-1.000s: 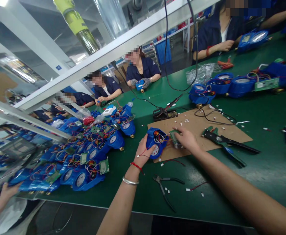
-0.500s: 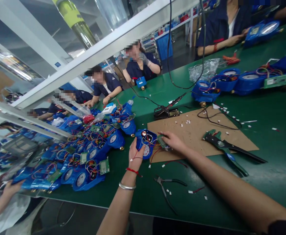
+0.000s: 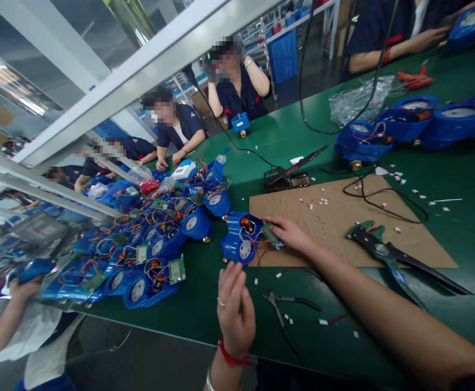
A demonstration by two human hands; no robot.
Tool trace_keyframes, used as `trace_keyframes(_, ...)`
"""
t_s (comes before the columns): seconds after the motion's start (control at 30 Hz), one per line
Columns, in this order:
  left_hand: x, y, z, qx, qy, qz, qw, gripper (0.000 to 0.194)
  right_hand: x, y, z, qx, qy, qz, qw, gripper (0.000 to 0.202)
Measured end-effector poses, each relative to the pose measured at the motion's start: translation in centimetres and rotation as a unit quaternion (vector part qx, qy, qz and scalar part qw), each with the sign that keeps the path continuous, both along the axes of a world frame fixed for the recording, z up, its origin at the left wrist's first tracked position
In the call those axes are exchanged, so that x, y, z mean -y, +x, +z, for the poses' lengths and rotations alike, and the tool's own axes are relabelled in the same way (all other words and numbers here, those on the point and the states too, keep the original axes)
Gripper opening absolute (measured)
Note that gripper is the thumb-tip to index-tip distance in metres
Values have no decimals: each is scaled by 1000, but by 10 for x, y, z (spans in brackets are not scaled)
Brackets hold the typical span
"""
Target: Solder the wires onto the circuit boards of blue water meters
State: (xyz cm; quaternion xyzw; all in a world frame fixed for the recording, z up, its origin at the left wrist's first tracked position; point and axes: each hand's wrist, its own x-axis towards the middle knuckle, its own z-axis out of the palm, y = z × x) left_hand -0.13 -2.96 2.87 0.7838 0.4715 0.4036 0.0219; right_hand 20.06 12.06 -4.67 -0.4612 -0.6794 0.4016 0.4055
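A blue meter housing [image 3: 232,243] with a round dial and coloured wires rests on the table near its middle. My left hand [image 3: 237,309] is just in front of it, fingers stretched out and holding nothing. To the right of the housing, my right hand [image 3: 292,236] grips a small green circuit board [image 3: 270,233] by its edge. Wires run from the board into the housing, and red leads hang below. Part of the board is hidden by my fingers.
A brown cardboard sheet [image 3: 298,217] carries a wire stripper [image 3: 379,250]; a soldering iron stand [image 3: 282,178] is behind. Cutting pliers [image 3: 280,309] lie in front. Many blue meters [image 3: 156,250] crowd the left; others [image 3: 363,141] stand at right. Co-workers sit across and at left.
My left hand has let go of the blue housing and drawn back toward me, fingers opened. The housing now sits on the table. My right hand still has the board.
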Motion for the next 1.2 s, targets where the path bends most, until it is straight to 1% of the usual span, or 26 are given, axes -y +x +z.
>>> trace_keyframes(0.03,4,5,3,-49,9,-71,996,55,0,0,-1,0,-2,2,1000,39)
trace_keyframes(0.07,5,11,5,-98,0,-136,986,55,-1,0,-1,1,-4,5,1000,39)
trace_keyframes(0.1,1,18,5,-138,-26,-182,973,54,-1,0,-1,1,-7,8,1000,40)
trace_keyframes(0.13,-5,25,3,-163,-62,-197,965,52,-1,0,-1,2,-10,11,1000,40)
trace_keyframes(0.17,-14,32,-1,-164,-90,-179,966,48,-1,0,0,4,-13,15,1000,41)
trace_keyframes(0.2,-24,39,-6,-156,-115,-137,972,45,-1,1,1,6,-15,19,1000,41)
trace_keyframes(0.23,-34,44,-11,-140,-133,-78,978,41,-1,1,3,8,-18,23,1000,42)
trace_keyframes(0.27,-44,49,-17,-124,-146,-34,981,37,-1,2,5,11,-20,28,999,42)
trace_keyframes(0.3,-52,52,-23,-112,-159,-5,981,33,-1,3,8,14,-23,32,999,41)
trace_keyframes(0.37,-63,56,-31,-91,-181,24,979,27,-2,5,15,20,-32,35,999,40)
trace_keyframes(0.43,-68,56,-35,-58,-204,35,977,24,-2,7,20,24,-42,36,998,38)
trace_keyframes(0.53,-69,54,-39,19,-229,45,972,22,-2,10,27,16,-65,39,997,36)
trace_keyframes(0.67,-70,54,-45,83,-224,37,970,20,-5,17,34,-32,-114,33,992,37)
trace_keyframes(0.73,-70,54,-49,99,-214,28,971,19,-13,26,36,-74,-144,10,987,35)
trace_keyframes(0.77,-70,54,-51,102,-211,24,972,19,-20,31,37,-98,-159,-12,982,32)
trace_keyframes(0.83,-70,53,-53,99,-210,25,972,18,-40,45,37,-145,-183,-75,970,25)
trace_keyframes(0.9,-69,51,-55,84,-213,27,973,18,-65,59,36,-185,-198,-148,951,19)
trace_keyframes(0.97,-67,50,-57,67,-216,27,974,19,-91,70,35,-217,-213,-204,931,18)
trace_keyframes(1.03,-66,49,-58,51,-216,23,975,20,-113,77,34,-240,-232,-233,913,20)
trace_keyframes(1.1,-65,48,-60,39,-213,25,976,20,-129,79,33,-255,-251,-243,901,21)
trace_keyframes(1.2,-65,48,-61,25,-212,33,976,19,-143,77,31,-269,-268,-256,889,20)
